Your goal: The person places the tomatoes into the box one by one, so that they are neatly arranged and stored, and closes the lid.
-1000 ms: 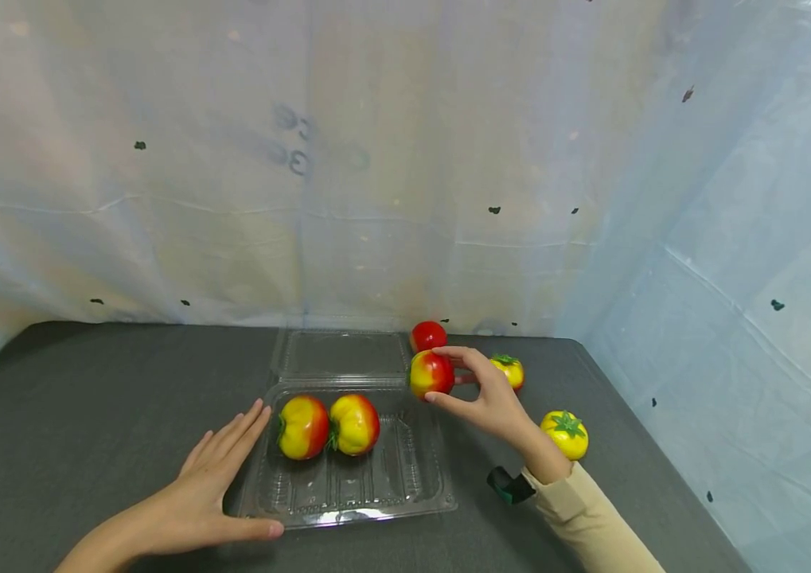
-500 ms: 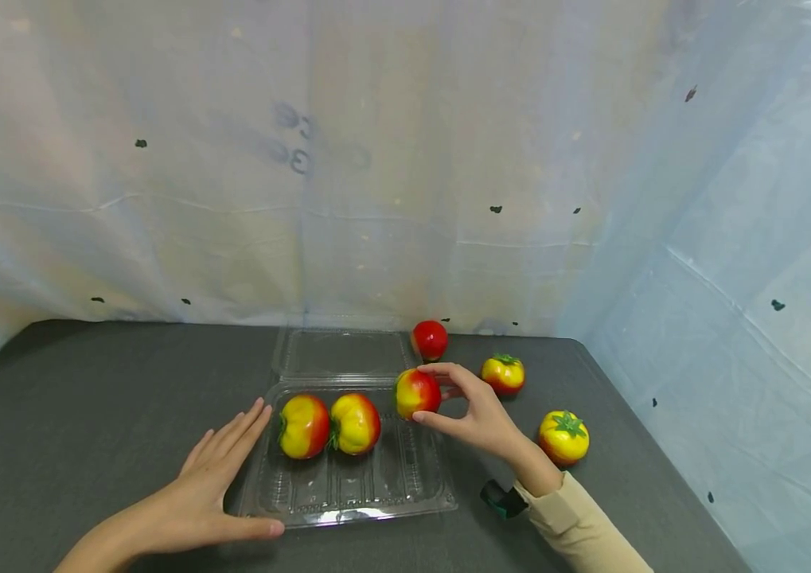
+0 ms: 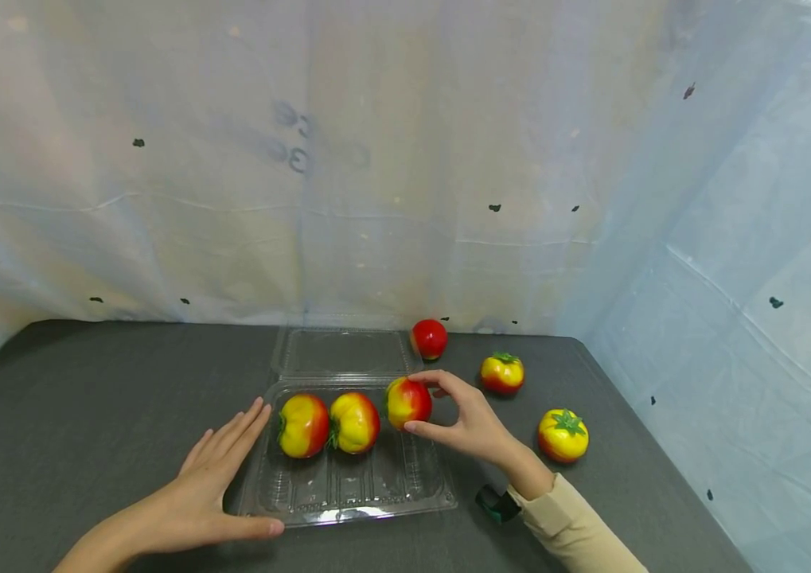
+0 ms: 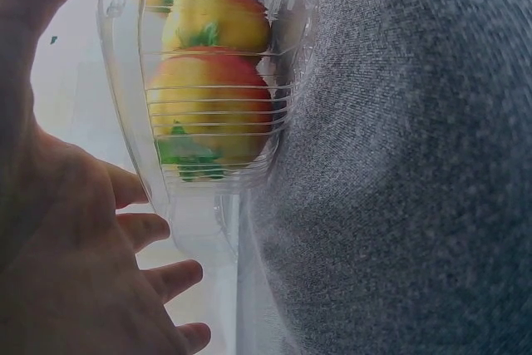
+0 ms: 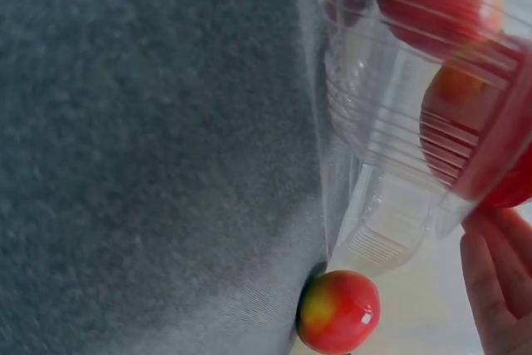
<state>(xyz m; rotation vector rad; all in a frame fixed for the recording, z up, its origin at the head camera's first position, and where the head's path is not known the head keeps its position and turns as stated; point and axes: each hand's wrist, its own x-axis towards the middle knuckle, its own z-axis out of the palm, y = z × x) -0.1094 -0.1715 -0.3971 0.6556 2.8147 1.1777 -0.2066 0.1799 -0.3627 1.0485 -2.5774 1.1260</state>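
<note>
A clear plastic clamshell box [image 3: 348, 509] lies open on the dark table, its lid folded back. Two red-and-yellow tomatoes, the left one [image 3: 304, 426] and the middle one [image 3: 355, 423], sit side by side in its tray. My right hand [image 3: 473, 422] pinches a third tomato [image 3: 407, 403] between thumb and fingers, at the right end of the tray's back part. In the right wrist view this held tomato [image 5: 474, 114] shows partly through the clear wall. My left hand [image 3: 204, 485] lies spread along the box's left side, fingertips at the rim and thumb at the front corner.
Right of the box stand two yellow-and-red tomatoes with green tops, one farther back [image 3: 502, 374] and one nearer [image 3: 563, 436]. A red tomato [image 3: 430, 339] rests beside the lid [image 3: 344, 354]. Plastic sheeting [image 3: 391, 159] hangs behind and to the right of the table.
My right hand has carried its tomato left and toward me, from over the tray's back right corner to beside the middle tomato. The left hand stays in place.
</note>
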